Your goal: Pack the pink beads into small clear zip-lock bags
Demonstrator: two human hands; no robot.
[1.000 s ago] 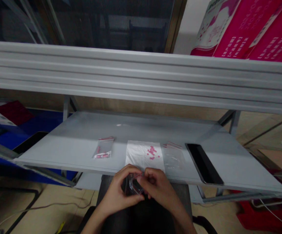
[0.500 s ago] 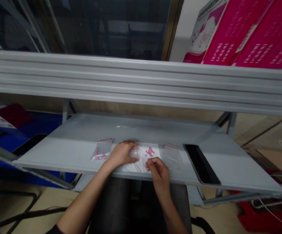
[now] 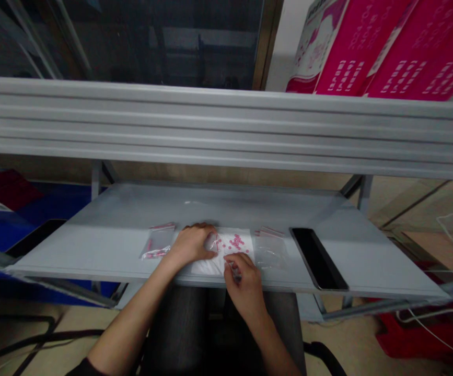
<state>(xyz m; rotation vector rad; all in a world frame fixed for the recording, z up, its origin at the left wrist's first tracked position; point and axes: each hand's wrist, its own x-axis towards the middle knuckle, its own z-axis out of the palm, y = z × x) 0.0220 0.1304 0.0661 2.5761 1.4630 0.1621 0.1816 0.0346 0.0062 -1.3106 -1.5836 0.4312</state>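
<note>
Pink pieces (image 3: 236,242) lie on paper (image 3: 206,268) between clear bags (image 3: 270,251).

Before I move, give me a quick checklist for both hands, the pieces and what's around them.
1. Clear bag at the left hand: ok, between thumb and fingers, its red line facing the pieces.
2. Right hand free: cannot tell; something clear shows inside the curled fingers, but too small to make out.
3. Pink pieces in one cluster: not ok; a few lie apart, toward the left hand.
4. Visible loose pieces on the white sheet: ok.
5. Bag with pink contents, on the left, sealed: cannot tell.
6. Black device off the white sheet: ok, lying to its right.
</note>
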